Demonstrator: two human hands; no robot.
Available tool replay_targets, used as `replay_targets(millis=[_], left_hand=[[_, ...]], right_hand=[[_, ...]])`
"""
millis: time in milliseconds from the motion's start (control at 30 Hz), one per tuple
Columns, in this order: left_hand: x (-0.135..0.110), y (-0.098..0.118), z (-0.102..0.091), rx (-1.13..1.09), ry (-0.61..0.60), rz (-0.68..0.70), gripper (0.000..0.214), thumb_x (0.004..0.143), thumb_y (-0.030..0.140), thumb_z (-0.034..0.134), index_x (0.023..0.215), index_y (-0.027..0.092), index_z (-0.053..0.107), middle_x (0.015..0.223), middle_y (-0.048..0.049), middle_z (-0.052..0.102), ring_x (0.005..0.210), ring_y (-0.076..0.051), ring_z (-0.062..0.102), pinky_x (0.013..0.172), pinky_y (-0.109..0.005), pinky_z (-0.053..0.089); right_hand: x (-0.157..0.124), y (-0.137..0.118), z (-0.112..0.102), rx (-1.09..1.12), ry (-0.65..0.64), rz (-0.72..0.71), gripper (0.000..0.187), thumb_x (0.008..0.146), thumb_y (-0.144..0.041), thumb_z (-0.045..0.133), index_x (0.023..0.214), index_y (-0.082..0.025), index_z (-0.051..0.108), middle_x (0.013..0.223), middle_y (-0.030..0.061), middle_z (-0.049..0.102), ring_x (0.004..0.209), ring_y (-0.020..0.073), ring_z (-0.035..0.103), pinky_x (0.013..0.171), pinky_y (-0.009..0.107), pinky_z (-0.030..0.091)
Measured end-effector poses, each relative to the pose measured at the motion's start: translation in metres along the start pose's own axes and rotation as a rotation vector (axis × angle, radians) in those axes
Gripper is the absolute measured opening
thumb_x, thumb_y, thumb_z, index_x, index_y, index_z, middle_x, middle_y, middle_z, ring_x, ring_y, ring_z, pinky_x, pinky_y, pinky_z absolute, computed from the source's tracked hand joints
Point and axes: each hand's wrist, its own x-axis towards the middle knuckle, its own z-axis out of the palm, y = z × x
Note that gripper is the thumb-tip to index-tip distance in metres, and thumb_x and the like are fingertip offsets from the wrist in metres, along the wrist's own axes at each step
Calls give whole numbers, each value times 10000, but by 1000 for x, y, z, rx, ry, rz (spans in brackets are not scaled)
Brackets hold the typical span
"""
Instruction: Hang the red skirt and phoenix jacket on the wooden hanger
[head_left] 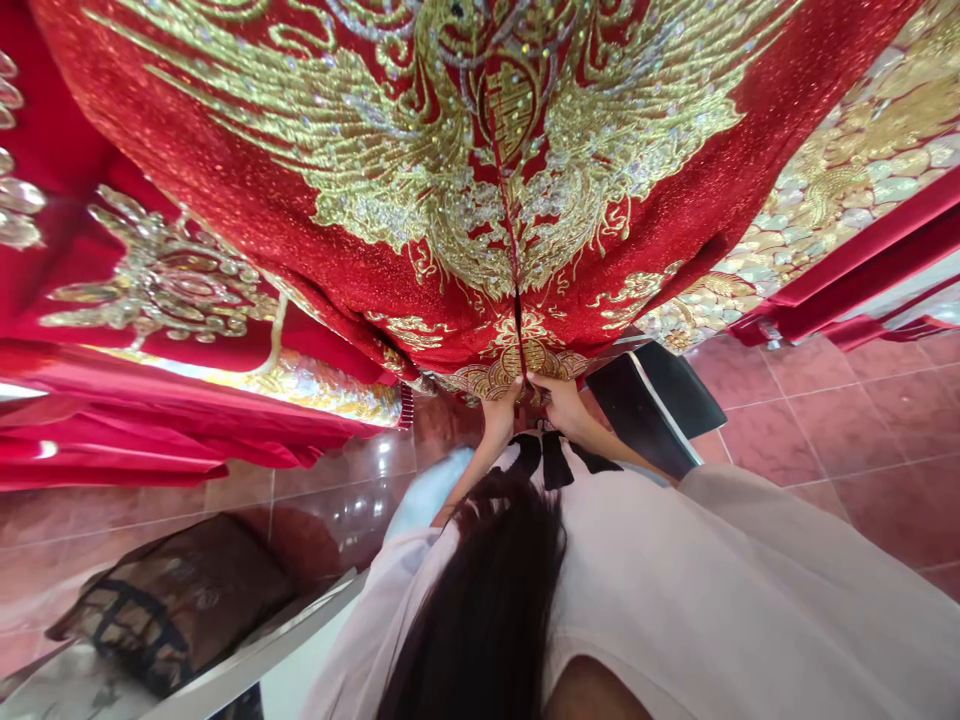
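Holding a glittering red fabric garment with gold-embroidered wings [442,225] at twelve o'clock, well apart from a squarish dark-brown bag [214,565] at eight o'clock, gripping the curved gold-patterned hem [474,381] near centre in left hand [501,408] and right hand [562,401].

No text, brand or number is legible; the round emblem [514,104] on the red jacket [469,215] cannot be read

Hands [499,412] [561,402] forward, pinched (close together)
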Motion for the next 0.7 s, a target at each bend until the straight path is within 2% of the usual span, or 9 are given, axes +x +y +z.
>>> replay_targets(millis=[167,267,400,500,567,700], left_hand=[[-3,-4,0,54,9,7,660,644,384,799,1202,153,535,1252,-115,572,1166,-227,550,1053,-356,396],[-1,-3,-1,92,5,11,620,677,402,774,1201,166,541,1257,-104,571,1182,-212,538,1068,-338,377],[3,-3,-5,140,-5,22,624,697,420,753,1218,160,530,1248,-107,575,1174,-203,542,1053,-322,386],[7,-4,-9,184,-4,26,625,691,412,752,1212,146,533,1228,-118,583,1160,-207,548,1043,-328,389],[9,-5,-12,219,0,31,607,691,403,747,1196,136,541,1214,-124,588,1138,-208,560,1037,-337,390],[13,-6,-16,294,-5,46,546,704,385,724,1150,116,563,1158,-134,607,1059,-212,596,1000,-357,417]], right_hand=[[3,-2,4,-12,-32,68,283,576,-147,736,819,-144,591,755,13,664,749,147,631,655,247,528],[5,-3,-6,-69,-13,98,241,629,-158,716,829,-154,581,779,11,664,761,127,626,636,217,509],[-6,-4,-31,-225,-29,294,124,738,-225,651,735,-130,571,635,34,620,559,119,576,506,225,451],[-20,-6,-38,-345,-128,407,182,693,-227,695,650,-106,566,560,49,586,474,119,532,453,222,403],[-24,-8,-33,-388,-159,359,200,640,-232,735,664,-104,582,575,30,590,462,88,508,439,188,363],[-13,-11,-13,-422,-131,183,271,615,-336,733,694,-114,599,611,7,601,476,59,488,447,166,340]])
